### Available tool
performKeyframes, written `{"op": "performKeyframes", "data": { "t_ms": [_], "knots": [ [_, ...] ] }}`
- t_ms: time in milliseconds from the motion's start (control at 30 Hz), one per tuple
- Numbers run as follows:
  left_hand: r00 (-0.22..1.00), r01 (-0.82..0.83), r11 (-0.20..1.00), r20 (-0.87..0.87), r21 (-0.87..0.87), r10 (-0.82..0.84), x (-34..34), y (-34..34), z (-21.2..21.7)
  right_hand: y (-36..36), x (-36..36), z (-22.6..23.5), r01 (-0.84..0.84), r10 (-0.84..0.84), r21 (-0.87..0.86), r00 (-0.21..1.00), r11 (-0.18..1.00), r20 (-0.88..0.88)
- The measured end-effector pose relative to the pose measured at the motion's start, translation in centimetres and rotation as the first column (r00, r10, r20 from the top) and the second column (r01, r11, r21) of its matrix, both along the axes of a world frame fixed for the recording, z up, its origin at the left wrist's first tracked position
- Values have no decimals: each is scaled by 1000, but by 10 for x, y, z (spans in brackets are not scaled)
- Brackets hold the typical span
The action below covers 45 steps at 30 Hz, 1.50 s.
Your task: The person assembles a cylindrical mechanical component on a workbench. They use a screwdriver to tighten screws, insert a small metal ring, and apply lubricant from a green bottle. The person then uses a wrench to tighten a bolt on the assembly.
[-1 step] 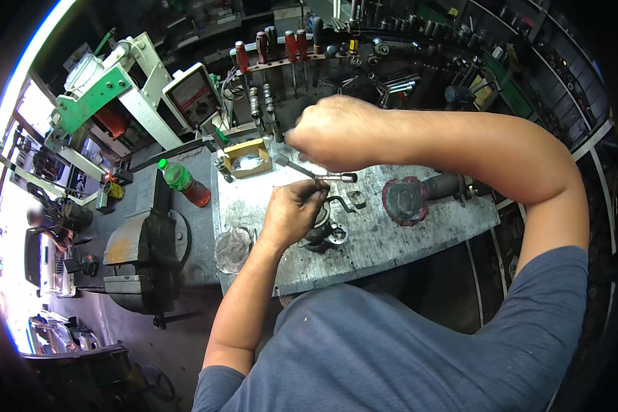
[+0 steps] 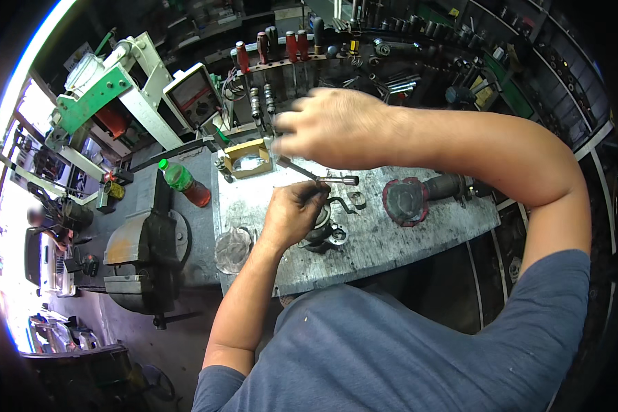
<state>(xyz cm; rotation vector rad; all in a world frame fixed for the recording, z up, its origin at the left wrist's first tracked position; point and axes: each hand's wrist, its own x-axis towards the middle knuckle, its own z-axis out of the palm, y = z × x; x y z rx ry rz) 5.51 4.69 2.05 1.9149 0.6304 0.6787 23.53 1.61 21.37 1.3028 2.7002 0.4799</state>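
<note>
My left hand [image 2: 294, 213] is closed, thumb and fingers pinched at the middle of a socket wrench [image 2: 338, 180]. Its flat handle slants up to the left, and a shiny socket end points right. Under that hand sits a round metal part, partly hidden, with a holed flange [image 2: 337, 234]. A dark bent lever [image 2: 342, 204] and a small metal piece [image 2: 357, 199] are just right of it. My right hand [image 2: 329, 128] hangs over the far side of the bench, blurred, fingers spread and holding nothing visible.
The metal-topped bench [image 2: 391, 254] carries a yellow box [image 2: 246, 148], a crumpled clear wrap [image 2: 233, 248] and a shaft with a red-rimmed round end [image 2: 405, 201]. A green-capped bottle [image 2: 184, 182] and a vise [image 2: 141, 257] stand left. Red-handled screwdrivers [image 2: 291, 45] hang behind.
My right hand has opened from a closed shape and shifted slightly left. The left hand stays in place; the wrench's socket end has dipped very slightly.
</note>
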Motion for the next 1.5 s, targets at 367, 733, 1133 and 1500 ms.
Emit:
{"op": "performKeyframes", "data": {
  "t_ms": [367, 733, 1133, 1500],
  "knots": [
    [1000, 1, 999, -4, 37, -1, 3, 3, 10, 4, 2, 1, -71, 72, 49, 997, 996, -22],
    [1000, 7, 1000, -15, -24, -7, 2, 4, 5, 0, -4, 8, 11, -10, -39, 999, 999, 32],
    [1000, 18, 1000, -18, -18, -18, 1, 4, 7, 0, 6, -3, -431, 429, 61, 902, 900, 51],
    [998, 35, 999, 55, 38, -37, 2, 4, 3, 3, -9, 20, -449, 453, -64, 871, 891, 191]
  ]
}}
